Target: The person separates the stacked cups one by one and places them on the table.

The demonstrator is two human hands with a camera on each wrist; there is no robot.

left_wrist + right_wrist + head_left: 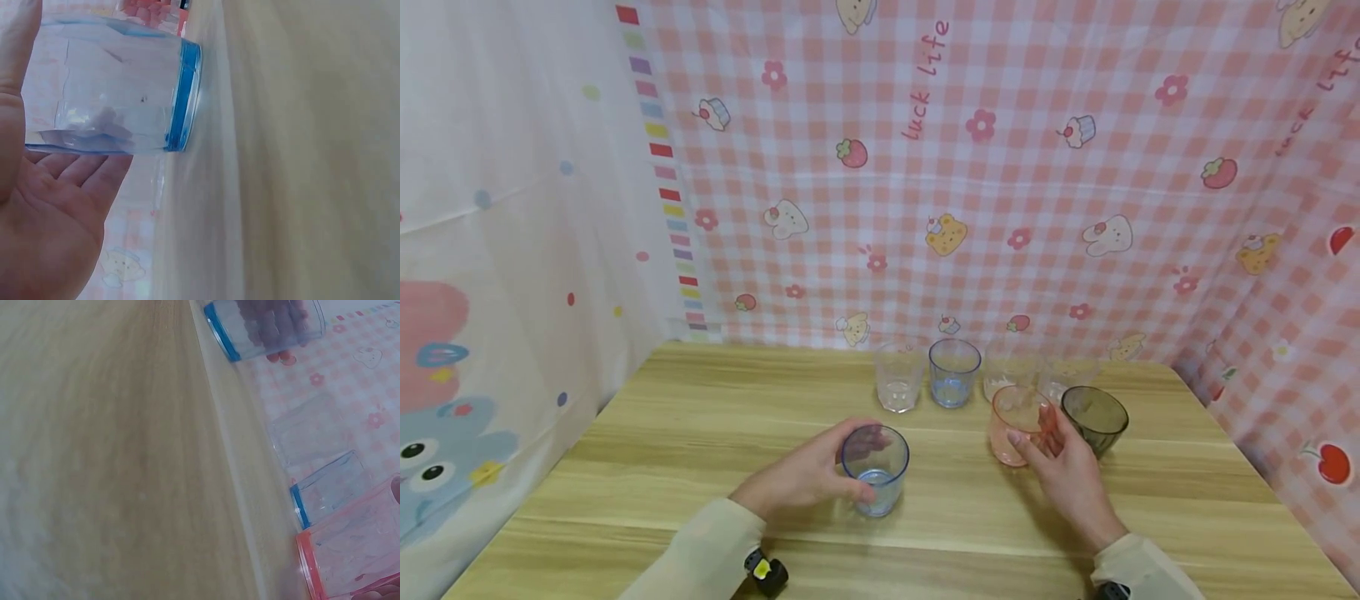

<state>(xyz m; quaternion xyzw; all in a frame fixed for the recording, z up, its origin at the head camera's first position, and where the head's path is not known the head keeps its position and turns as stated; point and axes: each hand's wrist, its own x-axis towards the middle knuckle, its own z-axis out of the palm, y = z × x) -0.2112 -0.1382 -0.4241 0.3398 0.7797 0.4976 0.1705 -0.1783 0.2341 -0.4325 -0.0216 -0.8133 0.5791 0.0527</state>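
My left hand (pixel 812 475) grips a clear blue-tinted glass (pixel 880 492), thumb on the near side and fingers round the far side. The left wrist view shows this glass (pixel 112 87) upright, its blue base (pixel 182 97) at or just above the wood; I cannot tell which. My right hand (pixel 1071 479) holds a pink-orange glass (pixel 1009 442) between thumb and fingers. In the right wrist view that pink glass (pixel 350 544) sits at the lower right, with the hand mostly out of frame. Just right of it stands a dark smoky glass (pixel 1101 421), partly behind the fingers.
Along the back of the wooden table (pixel 715 433) stand a clear faceted glass (pixel 898 383), another blue glass (pixel 953 375) and two more clear glasses, one being this clear glass (pixel 1000 367). A pink checked cloth (pixel 820 183) hangs behind the table.
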